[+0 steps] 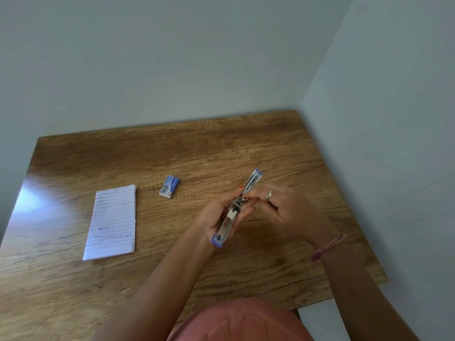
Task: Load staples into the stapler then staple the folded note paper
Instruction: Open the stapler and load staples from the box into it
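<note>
1. The white lined folded note paper (111,222) is lying on the wooden counter (246,148), waiting.
2. The small blue staple box (169,186) is sitting mid-counter.
3. The left hand (219,215) is gripping the opened silver, blue-tipped stapler (237,207); it should be keeping the channel level.
4. The right hand (285,212) is pinching at the magazine, perhaps seating staples squarely.

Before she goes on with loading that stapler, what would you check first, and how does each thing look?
1. Stapler swung fully open: ok, both halves lie in one line.
2. Left hand holding the stapler firmly: ok, wrapped around its middle.
3. Right hand at the staple channel: ok, fingertips are on it.
4. Staples in the channel: cannot tell, too small.
5. Staple box within reach: ok, lying on the table.
6. Folded note paper ready: ok, flat on the table, clear of both hands.
</note>
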Demonstrator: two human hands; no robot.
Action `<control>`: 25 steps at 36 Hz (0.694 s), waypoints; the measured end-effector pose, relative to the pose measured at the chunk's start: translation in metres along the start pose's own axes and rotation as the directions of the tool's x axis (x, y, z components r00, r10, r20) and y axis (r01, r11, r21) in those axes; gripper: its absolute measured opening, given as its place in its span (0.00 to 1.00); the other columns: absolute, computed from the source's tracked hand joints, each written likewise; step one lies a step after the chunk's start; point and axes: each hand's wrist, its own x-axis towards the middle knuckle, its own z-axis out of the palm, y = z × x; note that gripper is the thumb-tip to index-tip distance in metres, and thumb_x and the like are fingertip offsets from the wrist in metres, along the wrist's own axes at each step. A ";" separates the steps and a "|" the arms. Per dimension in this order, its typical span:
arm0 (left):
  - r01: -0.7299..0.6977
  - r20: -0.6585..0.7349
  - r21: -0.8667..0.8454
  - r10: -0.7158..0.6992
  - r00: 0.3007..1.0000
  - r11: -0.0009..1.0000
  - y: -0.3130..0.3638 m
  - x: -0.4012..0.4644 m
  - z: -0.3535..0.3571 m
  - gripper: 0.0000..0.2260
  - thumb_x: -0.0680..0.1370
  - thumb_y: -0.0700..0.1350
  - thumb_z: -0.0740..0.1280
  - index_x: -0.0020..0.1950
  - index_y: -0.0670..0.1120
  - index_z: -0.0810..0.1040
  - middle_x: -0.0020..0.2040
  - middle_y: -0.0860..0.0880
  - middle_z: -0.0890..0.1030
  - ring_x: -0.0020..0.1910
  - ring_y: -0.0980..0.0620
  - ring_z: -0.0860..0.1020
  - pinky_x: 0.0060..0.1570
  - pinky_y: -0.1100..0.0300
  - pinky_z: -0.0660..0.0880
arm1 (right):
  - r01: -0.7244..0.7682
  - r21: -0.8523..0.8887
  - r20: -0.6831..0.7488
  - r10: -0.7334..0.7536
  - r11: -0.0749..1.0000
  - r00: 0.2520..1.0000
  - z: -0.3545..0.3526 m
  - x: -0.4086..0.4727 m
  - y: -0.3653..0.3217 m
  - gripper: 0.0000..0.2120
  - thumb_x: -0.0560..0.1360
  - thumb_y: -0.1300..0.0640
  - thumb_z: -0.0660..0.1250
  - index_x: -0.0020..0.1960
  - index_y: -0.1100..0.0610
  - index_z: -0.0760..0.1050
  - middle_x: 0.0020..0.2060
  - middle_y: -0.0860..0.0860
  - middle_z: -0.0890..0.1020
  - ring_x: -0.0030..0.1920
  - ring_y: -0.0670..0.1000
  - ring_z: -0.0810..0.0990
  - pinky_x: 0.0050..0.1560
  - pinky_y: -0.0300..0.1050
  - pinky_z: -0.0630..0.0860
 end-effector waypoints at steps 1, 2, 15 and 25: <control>-0.002 -0.008 0.005 0.002 1.000 1.000 0.000 0.001 0.000 0.10 0.73 0.37 0.68 0.50 0.32 0.81 0.45 0.35 0.84 0.38 0.45 0.86 0.32 0.56 0.82 | 0.009 -0.020 0.011 -0.009 1.000 1.000 0.000 0.001 0.000 0.17 0.78 0.51 0.55 0.60 0.51 0.78 0.48 0.48 0.82 0.42 0.48 0.81 0.38 0.50 0.79; -0.002 -0.014 0.007 0.002 1.000 1.000 0.000 0.002 -0.001 0.09 0.75 0.37 0.68 0.51 0.32 0.80 0.46 0.35 0.84 0.38 0.45 0.86 0.32 0.56 0.82 | 0.013 -0.034 0.019 -0.013 0.999 1.000 -0.001 0.001 0.001 0.18 0.78 0.51 0.54 0.61 0.51 0.78 0.49 0.48 0.82 0.42 0.48 0.81 0.38 0.50 0.79; 0.008 -0.019 0.020 -0.007 1.000 1.000 -0.001 0.004 -0.004 0.12 0.77 0.39 0.66 0.56 0.33 0.78 0.44 0.38 0.84 0.36 0.47 0.86 0.34 0.57 0.81 | 0.051 -0.240 -0.006 -0.054 0.969 0.999 -0.017 0.007 0.010 0.14 0.75 0.61 0.63 0.58 0.55 0.81 0.42 0.52 0.85 0.28 0.46 0.72 0.31 0.38 0.66; -0.009 -0.028 0.076 0.011 1.000 0.997 -0.001 0.004 -0.010 0.10 0.78 0.39 0.66 0.55 0.34 0.79 0.46 0.38 0.85 0.39 0.47 0.86 0.30 0.58 0.82 | 0.042 -0.192 0.053 -0.032 0.981 0.998 -0.009 0.006 0.019 0.15 0.77 0.62 0.62 0.62 0.54 0.79 0.48 0.54 0.85 0.38 0.54 0.81 0.39 0.49 0.77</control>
